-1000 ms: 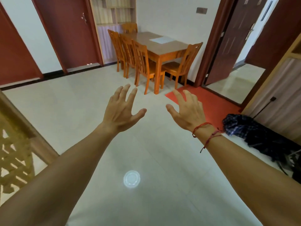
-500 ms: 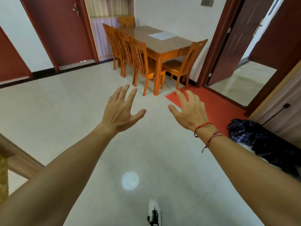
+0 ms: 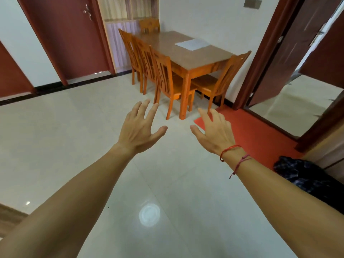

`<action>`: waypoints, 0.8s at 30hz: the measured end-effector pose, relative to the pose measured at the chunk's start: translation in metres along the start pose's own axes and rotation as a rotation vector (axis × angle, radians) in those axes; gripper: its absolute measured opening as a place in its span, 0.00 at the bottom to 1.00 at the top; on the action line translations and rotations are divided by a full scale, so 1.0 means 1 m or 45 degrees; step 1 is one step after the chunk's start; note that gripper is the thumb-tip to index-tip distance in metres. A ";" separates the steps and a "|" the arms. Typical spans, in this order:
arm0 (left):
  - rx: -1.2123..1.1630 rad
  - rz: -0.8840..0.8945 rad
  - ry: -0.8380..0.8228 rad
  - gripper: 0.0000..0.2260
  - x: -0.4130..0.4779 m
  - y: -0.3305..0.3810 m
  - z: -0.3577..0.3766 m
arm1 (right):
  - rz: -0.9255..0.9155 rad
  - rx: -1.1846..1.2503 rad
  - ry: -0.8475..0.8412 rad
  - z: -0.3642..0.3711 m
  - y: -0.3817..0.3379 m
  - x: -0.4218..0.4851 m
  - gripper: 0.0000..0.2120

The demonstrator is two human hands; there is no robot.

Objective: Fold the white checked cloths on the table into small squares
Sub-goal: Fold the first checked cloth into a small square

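Hovering apart, your left hand (image 3: 138,130) and right hand (image 3: 214,134) show a wide grip, holding nothing; a white cloth (image 3: 192,44) lies by the right edge of the worktop (image 3: 167,51).

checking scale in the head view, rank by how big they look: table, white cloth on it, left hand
1. table
2. left hand, near the camera, so it looks large
3. white cloth, far off; its true size against the hand is unsure

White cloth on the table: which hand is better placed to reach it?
Right hand, marginally: the white cloth lines up nearer it than the left hand. Both are open, far short of the table.
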State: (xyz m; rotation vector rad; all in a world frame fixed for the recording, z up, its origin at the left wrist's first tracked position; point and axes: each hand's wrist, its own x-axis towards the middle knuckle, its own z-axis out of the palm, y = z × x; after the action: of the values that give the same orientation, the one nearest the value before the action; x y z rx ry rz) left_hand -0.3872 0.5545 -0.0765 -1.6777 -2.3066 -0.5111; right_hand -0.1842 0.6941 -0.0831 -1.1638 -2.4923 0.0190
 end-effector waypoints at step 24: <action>-0.013 0.045 0.008 0.35 0.349 -0.189 0.143 | -0.004 -0.082 0.076 0.165 0.003 0.371 0.30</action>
State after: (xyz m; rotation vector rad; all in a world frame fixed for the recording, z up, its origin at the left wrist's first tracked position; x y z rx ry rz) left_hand -0.6741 0.8637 -0.0947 -1.7157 -2.2696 -0.5213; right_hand -0.4553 0.9955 -0.1103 -1.1685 -2.4585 -0.0961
